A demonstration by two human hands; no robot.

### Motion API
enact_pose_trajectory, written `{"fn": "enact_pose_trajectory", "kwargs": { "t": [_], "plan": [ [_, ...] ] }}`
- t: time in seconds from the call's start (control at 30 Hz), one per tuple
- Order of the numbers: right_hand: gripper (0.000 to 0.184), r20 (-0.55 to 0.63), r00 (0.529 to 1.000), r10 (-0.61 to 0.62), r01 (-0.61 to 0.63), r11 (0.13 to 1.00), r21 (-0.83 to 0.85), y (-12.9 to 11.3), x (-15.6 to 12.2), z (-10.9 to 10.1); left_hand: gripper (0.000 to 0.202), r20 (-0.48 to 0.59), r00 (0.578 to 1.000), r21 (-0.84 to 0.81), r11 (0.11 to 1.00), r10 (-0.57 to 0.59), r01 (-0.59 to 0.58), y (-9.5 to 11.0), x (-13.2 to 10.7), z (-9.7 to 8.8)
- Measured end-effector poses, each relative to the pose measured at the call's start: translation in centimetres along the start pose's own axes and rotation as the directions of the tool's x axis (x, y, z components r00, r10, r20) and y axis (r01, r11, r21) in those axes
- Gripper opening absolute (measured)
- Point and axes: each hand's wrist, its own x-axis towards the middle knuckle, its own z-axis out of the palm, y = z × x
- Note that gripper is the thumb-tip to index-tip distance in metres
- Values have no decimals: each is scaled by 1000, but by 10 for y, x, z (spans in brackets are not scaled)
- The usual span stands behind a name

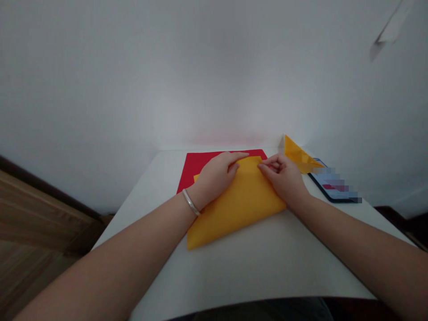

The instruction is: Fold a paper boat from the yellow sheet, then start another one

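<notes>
A yellow sheet of paper (234,209) lies at a slant on the white table, over part of a red sheet (192,166). Across its far left part rests my left hand (220,171), palm down and fingers stretched along the far edge, thumb a little apart. A silver bangle (191,203) circles that wrist. My right hand (282,171) pinches the yellow paper at its far right corner between thumb and forefinger, the other fingers curled. Part of the paper's far left edge is hidden under my left hand.
Behind my right hand a folded yellow paper piece (299,156) stands against a phone (329,183) with a blurred screen. The white table (247,263) meets a pale wall (214,76). Brown wooden furniture (36,209) is at the left.
</notes>
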Motion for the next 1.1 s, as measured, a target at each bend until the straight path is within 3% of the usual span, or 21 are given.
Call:
{"fn": "enact_pose_trajectory", "kwargs": {
  "t": [0.27, 0.7, 0.9, 1.1],
  "plan": [
    [23, -49, 997, 59, -58, 998, 27, -6, -2, -1, 35, 42, 999, -4, 1000, 12, -12, 7, -2, -2],
    [30, 23, 989, 145, -146, 958, 248, -3, 0, 2, 32, 1, 1000, 108, 994, 17, -17, 12, -3, -4],
    [37, 124, 976, 179, -213, 897, 388, -8, -1, 2, 35, 18, 1000, 109, 994, 22, -24, 15, -4, -3],
    [27, 105, 994, 29, -58, 957, 286, -5, 0, 3, 37, 36, 997, 106, 992, 63, -66, 15, -3, -3]
  ]
}}
